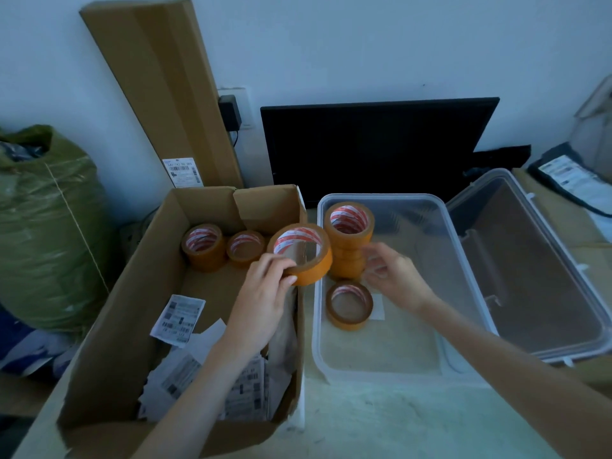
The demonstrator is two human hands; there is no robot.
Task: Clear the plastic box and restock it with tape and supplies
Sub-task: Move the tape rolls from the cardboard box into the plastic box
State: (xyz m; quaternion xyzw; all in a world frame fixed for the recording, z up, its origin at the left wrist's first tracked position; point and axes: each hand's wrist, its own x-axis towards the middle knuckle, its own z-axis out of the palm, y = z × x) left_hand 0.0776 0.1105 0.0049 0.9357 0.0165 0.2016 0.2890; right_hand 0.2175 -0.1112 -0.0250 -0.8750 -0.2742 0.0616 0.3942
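A clear plastic box [381, 369] stands on the table at centre right. Inside it, at the far left, rises a stack of orange tape rolls [349, 241], and a single flat roll [349, 306] lies in front of the stack. My left hand [265, 293] grips an orange tape roll [308, 256] above the gap between the cardboard box [116, 326] and the plastic box. My right hand [394, 276] hovers inside the plastic box just right of the stack, fingers loosely spread, holding nothing. Two more tape rolls [203, 243] [245, 248] stand in the cardboard box.
Printed paper labels [180, 318] lie in the cardboard box. The plastic lid [530, 260] leans at the right of the plastic box. A black monitor [374, 144] stands behind. A tall cardboard carton [159, 87] leans on the wall, and a green sack [43, 226] sits at left.
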